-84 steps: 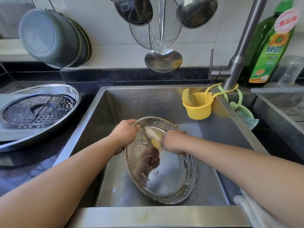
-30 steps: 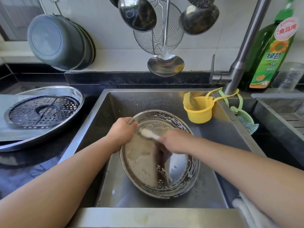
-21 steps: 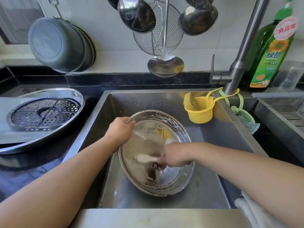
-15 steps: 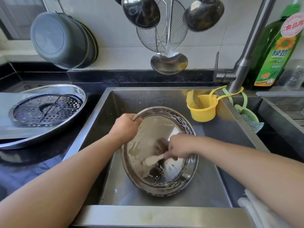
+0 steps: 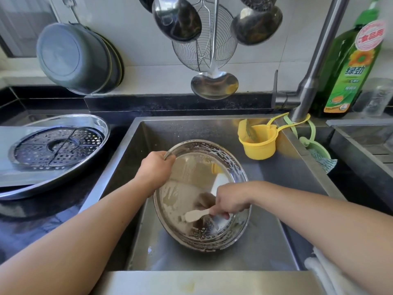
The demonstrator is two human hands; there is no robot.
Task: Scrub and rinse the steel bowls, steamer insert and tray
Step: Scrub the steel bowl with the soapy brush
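— Where was the steel bowl (image 5: 191, 167)?
— In the sink (image 5: 212, 128), tilted. The left hand (image 5: 156, 167) gripped its upper-left rim.
— And the right hand (image 5: 230, 201)?
— Inside the bowl, lower right, clenched around a brush handle (image 5: 195, 215).

A bowl (image 5: 191, 167) stands tilted in the sink (image 5: 234, 133). The steamer insert (image 5: 57, 145) lies on a tray (image 5: 95, 124) on the counter, left of the sink. A cup (image 5: 258, 145) hangs in the sink's back right corner, just beside the faucet (image 5: 314, 67). A bottle (image 5: 348, 71) stands behind the faucet.
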